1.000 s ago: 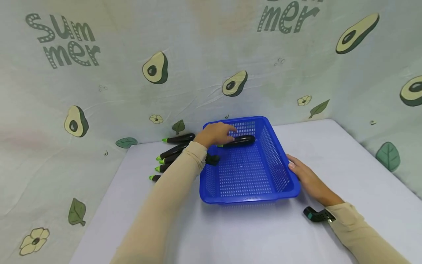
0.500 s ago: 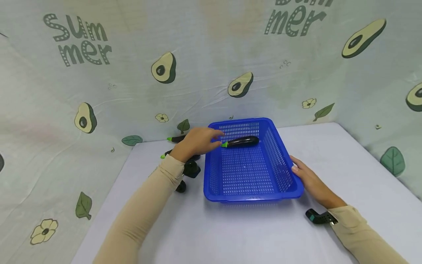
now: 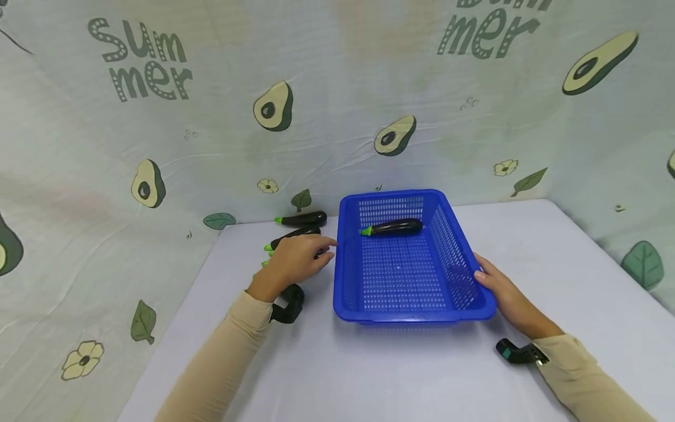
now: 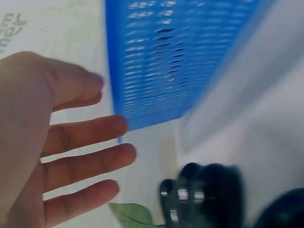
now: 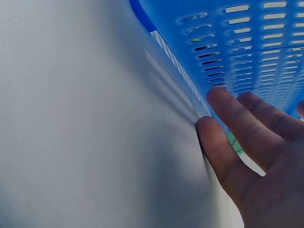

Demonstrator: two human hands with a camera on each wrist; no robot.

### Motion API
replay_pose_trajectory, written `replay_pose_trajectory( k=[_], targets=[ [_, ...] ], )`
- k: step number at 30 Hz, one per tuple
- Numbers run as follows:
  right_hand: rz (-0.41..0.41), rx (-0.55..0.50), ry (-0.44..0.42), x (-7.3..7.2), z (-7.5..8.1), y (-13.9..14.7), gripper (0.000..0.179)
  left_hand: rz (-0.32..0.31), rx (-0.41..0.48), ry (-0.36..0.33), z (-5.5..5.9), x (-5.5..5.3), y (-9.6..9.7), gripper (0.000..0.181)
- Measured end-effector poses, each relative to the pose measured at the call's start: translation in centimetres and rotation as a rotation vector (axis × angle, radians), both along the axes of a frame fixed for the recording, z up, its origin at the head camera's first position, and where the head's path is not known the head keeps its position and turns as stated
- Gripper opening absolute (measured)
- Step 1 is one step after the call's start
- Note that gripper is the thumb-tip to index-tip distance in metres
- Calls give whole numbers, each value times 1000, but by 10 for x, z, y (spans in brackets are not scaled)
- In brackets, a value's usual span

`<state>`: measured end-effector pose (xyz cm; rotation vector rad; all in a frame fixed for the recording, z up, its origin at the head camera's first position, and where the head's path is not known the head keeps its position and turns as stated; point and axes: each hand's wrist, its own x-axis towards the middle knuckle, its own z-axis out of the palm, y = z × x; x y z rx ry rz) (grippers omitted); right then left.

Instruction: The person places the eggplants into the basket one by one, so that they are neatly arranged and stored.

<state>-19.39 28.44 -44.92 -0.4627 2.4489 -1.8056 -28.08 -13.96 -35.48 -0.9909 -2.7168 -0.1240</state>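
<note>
A blue plastic basket (image 3: 406, 316) with slotted walls sits on the white table. Inside it, near the back, lies one dark eggplant (image 3: 396, 227) with a green stem end. My left hand (image 3: 295, 258) hovers just left of the basket, fingers loosely extended and holding nothing. It partly hides several eggplants on the table, including one eggplant (image 3: 295, 235) right behind it. In the left wrist view, the dark rounded ends of the eggplants (image 4: 202, 194) show below the basket. My right hand (image 3: 508, 293) rests against the basket's right side, its fingers (image 5: 251, 130) fairly straight along the outer wall.
Another eggplant (image 3: 303, 219) lies at the table's back edge, left of the basket. A cloth backdrop (image 3: 327, 152) printed with avocados and leaves hangs close behind the table (image 3: 390, 375). Dark wrist straps show below both hands, including the right wrist strap (image 3: 519, 353).
My left hand has come out of the basket and moved left and down, over the row of eggplants. The eggplant stays behind in the basket. My right hand stays at the basket's side.
</note>
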Motion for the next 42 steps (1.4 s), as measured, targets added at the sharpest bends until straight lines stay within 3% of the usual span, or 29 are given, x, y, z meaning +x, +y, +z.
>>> replay_pose_trajectory(
  k=[6, 11, 19, 26, 30, 36, 42],
  targets=[
    [9, 7, -19, 1, -3, -3, 63, -4, 54, 112, -19, 16, -16, 22],
    [4, 33, 7, 1, 0, 0, 60, 19, 127, 128, -29, 22, -27, 20],
    [4, 49, -10, 2, 3, 0, 63, 77, 207, 70, -48, 24, -50, 22],
    [-7, 52, 1, 3, 2, -1, 62, 118, 277, -50, -54, 24, -69, 25],
    [-2, 50, 0, 3, 1, -1, 61, 127, 316, -72, -61, 22, -79, 23],
    [-1, 65, 15, 3, -1, 1, 60, 158, 312, -96, -72, 19, -94, 26],
    [-5, 67, 17, 2, 1, 1, 59, 200, 321, -186, -74, 18, -107, 38]
  ],
)
